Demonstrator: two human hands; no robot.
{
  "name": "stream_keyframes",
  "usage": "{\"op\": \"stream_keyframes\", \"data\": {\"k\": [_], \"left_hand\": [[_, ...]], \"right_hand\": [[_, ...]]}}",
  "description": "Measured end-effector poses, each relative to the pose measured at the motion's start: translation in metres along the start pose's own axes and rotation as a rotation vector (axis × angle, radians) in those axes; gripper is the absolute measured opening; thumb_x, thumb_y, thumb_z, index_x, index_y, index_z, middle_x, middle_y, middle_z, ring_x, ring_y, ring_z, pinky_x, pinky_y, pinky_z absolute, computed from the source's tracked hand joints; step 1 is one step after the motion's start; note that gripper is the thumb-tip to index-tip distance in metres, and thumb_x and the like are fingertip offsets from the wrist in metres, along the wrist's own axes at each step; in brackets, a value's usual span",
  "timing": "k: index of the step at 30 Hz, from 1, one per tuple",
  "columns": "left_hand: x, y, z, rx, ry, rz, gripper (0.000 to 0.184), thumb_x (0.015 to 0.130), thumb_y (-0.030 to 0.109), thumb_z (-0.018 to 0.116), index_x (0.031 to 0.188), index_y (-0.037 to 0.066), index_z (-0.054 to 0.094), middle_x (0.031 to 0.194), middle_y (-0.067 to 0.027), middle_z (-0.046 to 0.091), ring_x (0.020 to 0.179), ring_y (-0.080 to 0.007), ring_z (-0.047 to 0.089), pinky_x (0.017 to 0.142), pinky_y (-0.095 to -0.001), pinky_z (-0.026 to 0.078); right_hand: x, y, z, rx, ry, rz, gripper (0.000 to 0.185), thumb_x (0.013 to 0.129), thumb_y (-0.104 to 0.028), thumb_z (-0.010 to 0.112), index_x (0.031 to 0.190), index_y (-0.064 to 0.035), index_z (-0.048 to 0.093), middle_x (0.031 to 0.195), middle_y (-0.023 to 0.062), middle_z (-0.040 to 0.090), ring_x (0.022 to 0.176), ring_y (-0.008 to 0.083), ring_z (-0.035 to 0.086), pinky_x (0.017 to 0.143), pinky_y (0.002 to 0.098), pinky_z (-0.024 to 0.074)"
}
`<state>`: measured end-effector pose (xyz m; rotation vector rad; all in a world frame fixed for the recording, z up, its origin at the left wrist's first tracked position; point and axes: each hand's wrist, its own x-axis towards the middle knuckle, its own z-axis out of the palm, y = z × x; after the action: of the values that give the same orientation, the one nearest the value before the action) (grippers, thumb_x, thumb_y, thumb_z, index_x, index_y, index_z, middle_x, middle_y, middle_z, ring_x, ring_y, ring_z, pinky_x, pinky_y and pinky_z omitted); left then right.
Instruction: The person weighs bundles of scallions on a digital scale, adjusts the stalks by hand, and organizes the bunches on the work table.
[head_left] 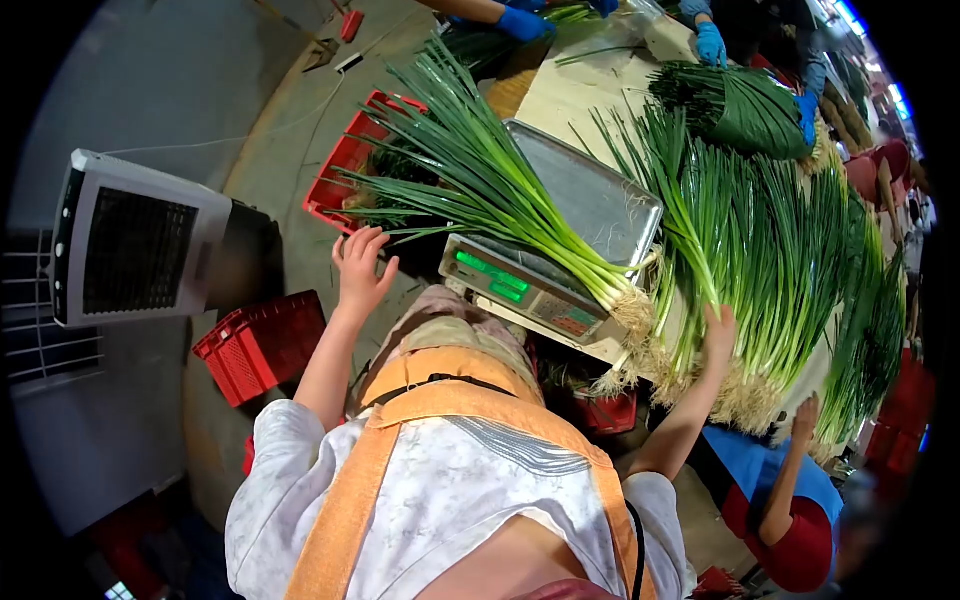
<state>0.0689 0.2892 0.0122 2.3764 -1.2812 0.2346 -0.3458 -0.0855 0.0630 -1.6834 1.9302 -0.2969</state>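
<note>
A bunch of green onions [530, 200] lies across the metal tray of a digital scale [575, 165], its leaves reaching up and left and its roots over the right front corner. Green digits glow on the scale's display. My left hand [362, 268] is raised left of the scale, fingers apart and empty, near the leaf tips. My right hand [719, 335] is at the lower stalks of the green onions [740, 260] piled right of the scale; its fingers are partly hidden, so their grip is unclear.
Red crates stand left of the table [590, 80] and below, one [262, 345] near a white air cooler [140, 240]. Blue-gloved hands [711, 45] of co-workers touch a bundle [735, 105] at the back. At lower right is a person in a blue apron [815, 485].
</note>
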Motion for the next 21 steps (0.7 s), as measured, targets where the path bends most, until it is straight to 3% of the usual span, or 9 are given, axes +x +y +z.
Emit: {"op": "stream_keyframes", "data": {"k": [2, 4, 6, 7, 10, 11, 16, 20, 21], "left_hand": [[-0.002, -0.001, -0.003, 0.002, -0.01, -0.004, 0.037, 0.076, 0.02, 0.068, 0.11, 0.011, 0.056, 0.12, -0.0051, 0.054, 0.12, -0.0247, 0.045, 0.105, -0.0484, 0.021], [-0.004, -0.003, -0.002, 0.001, -0.011, -0.009, 0.036, 0.076, 0.019, 0.068, 0.109, 0.011, 0.056, 0.12, -0.0051, 0.054, 0.12, -0.0245, 0.045, 0.105, -0.0481, 0.022], [-0.01, -0.009, 0.001, 0.009, -0.007, -0.03, 0.035, 0.076, 0.019, 0.068, 0.108, 0.011, 0.057, 0.119, -0.005, 0.054, 0.12, -0.0244, 0.045, 0.104, -0.0478, 0.022], [-0.011, -0.01, 0.002, 0.002, -0.008, -0.031, 0.033, 0.076, 0.018, 0.068, 0.107, 0.011, 0.057, 0.118, -0.0051, 0.054, 0.12, -0.0245, 0.045, 0.104, -0.0478, 0.022], [-0.01, -0.008, 0.005, -0.018, -0.03, -0.022, 0.031, 0.076, 0.017, 0.068, 0.104, 0.011, 0.058, 0.117, -0.0056, 0.055, 0.12, -0.0248, 0.045, 0.104, -0.0476, 0.023], [-0.008, -0.007, 0.006, -0.029, -0.034, -0.015, 0.03, 0.076, 0.017, 0.068, 0.103, 0.01, 0.058, 0.117, -0.0057, 0.055, 0.119, -0.0248, 0.045, 0.104, -0.0474, 0.023], [0.004, 0.005, 0.016, -0.067, -0.026, 0.04, 0.027, 0.076, 0.016, 0.068, 0.1, 0.01, 0.059, 0.116, -0.0059, 0.055, 0.119, -0.0249, 0.046, 0.103, -0.0466, 0.024], [0.005, 0.008, 0.021, -0.069, -0.024, 0.054, 0.026, 0.075, 0.016, 0.068, 0.099, 0.011, 0.059, 0.115, -0.0053, 0.055, 0.118, -0.0242, 0.047, 0.102, -0.0464, 0.025], [0.004, 0.008, 0.021, -0.073, -0.027, 0.051, 0.026, 0.075, 0.015, 0.068, 0.099, 0.011, 0.059, 0.115, -0.0053, 0.055, 0.118, -0.0242, 0.047, 0.102, -0.0465, 0.025]], "right_hand": [[0.025, 0.024, -0.028, -0.208, 0.092, -0.095, 0.042, 0.087, -0.027, 0.06, 0.12, -0.0008, 0.057, 0.098, 0.0129, 0.064, 0.074, 0.0204, 0.057, 0.068, 0.0333, 0.0447], [0.076, 0.096, -0.048, -0.109, 0.303, -0.374, 0.032, 0.086, -0.024, 0.061, 0.11, -0.0025, 0.062, 0.08, 0.0094, 0.059, 0.06, 0.0147, 0.048, 0.058, 0.0299, 0.0387], [0.06, 0.076, -0.093, 0.062, 0.139, -0.256, 0.036, 0.088, -0.027, 0.062, 0.11, 0.0011, 0.06, 0.07, 0.0014, 0.052, 0.062, 0.0105, 0.045, 0.055, 0.0268, 0.0338], [0.043, 0.056, -0.103, 0.202, 0.116, -0.271, 0.03, 0.088, -0.026, 0.063, 0.105, -0.0017, 0.061, 0.061, -0.0064, 0.037, 0.055, 0.0051, 0.03, 0.049, 0.0263, 0.0228], [-0.006, 0.002, -0.11, 0.302, 0.119, -0.288, 0.02, 0.087, -0.016, 0.063, 0.1, -0.0011, 0.061, 0.067, -0.0045, 0.045, 0.058, 0.0037, 0.036, 0.05, 0.0212, 0.0262], [-0.012, -0.004, -0.106, 0.339, 0.115, -0.376, 0.015, 0.088, -0.016, 0.062, 0.096, -0.003, 0.061, 0.064, -0.0058, 0.042, 0.055, 0.0036, 0.034, 0.048, 0.0207, 0.0235], [-0.035, -0.044, -0.058, 0.316, -0.013, -0.495, 0.014, 0.088, -0.02, 0.063, 0.096, -0.0083, 0.063, 0.065, -0.0027, 0.051, 0.053, 0.0042, 0.041, 0.048, 0.0188, 0.0316], [-0.057, -0.091, -0.01, 0.193, -0.225, -0.483, 0.016, 0.086, -0.02, 0.064, 0.097, -0.0089, 0.063, 0.071, -0.0009, 0.057, 0.056, 0.0084, 0.047, 0.051, 0.024, 0.0389], [-0.051, -0.093, 0.005, 0.085, -0.283, -0.536, 0.019, 0.086, -0.02, 0.065, 0.101, -0.0095, 0.063, 0.079, 0.0016, 0.06, 0.061, 0.0105, 0.05, 0.055, 0.0271, 0.0423]]}}
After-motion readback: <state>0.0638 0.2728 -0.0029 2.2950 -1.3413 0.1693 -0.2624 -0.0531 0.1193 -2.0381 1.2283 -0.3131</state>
